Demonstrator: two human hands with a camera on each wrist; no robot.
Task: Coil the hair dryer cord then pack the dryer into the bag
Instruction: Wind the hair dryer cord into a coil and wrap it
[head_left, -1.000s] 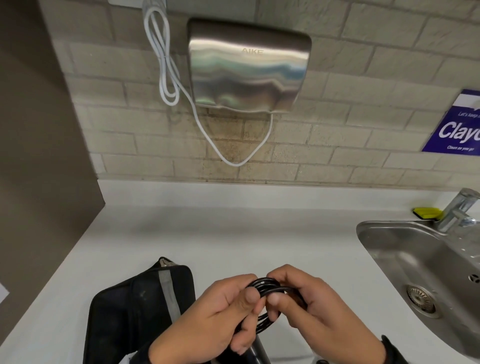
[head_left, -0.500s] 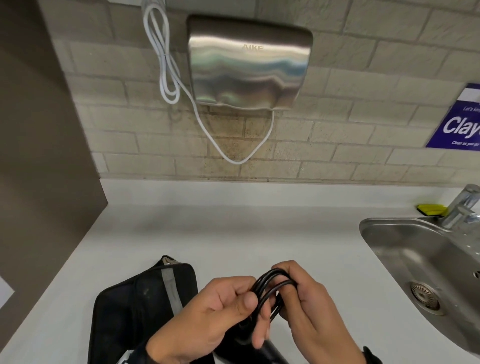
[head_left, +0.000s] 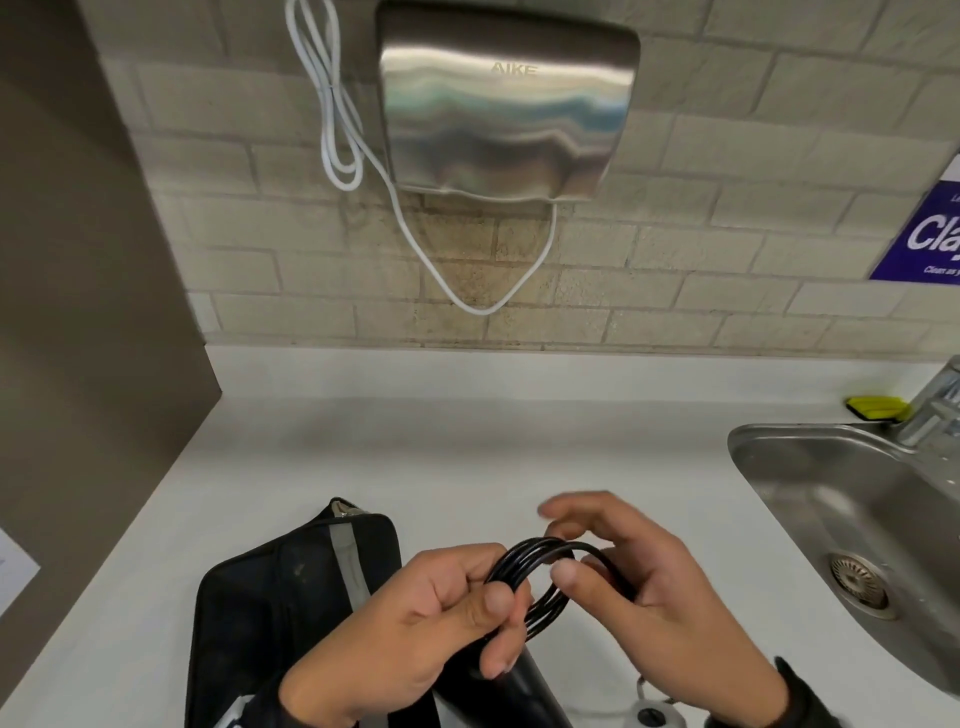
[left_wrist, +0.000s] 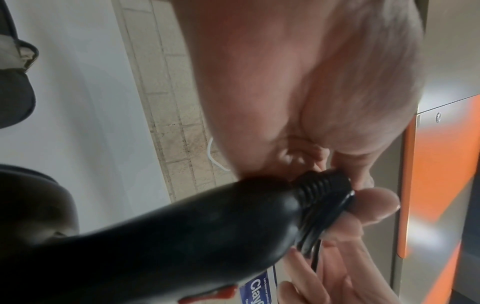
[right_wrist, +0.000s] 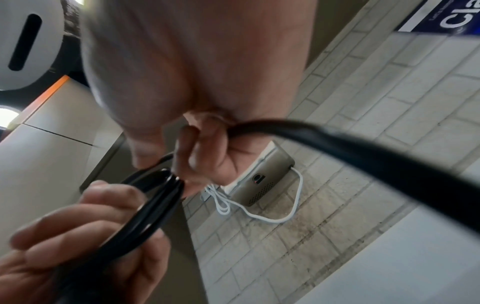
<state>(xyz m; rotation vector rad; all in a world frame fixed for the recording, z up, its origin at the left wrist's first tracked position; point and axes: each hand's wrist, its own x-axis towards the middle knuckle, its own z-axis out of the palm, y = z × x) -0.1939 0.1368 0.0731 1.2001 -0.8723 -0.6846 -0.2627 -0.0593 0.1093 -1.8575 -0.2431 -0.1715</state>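
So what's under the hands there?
Under the left hand and right hand, which hold the coiled cord, the dryer's black handle sticks out. Its head is hidden. The bag lies beside it on the counter.

Black gear on a white tabletop (head_left: 467, 467)

The cord (head_left: 540, 577), hair dryer (left_wrist: 182, 236) and bag (head_left: 270, 608) were black; the bag bore a grey stripe, the dryer a red mark. The wall (head_left: 727, 260) was beige brick pattern; the sign (head_left: 930, 234) purple with white lettering; the sponge (head_left: 878, 406) yellow.

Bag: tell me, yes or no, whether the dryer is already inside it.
No: the dryer hangs under the left hand, beside the bag, not inside it.
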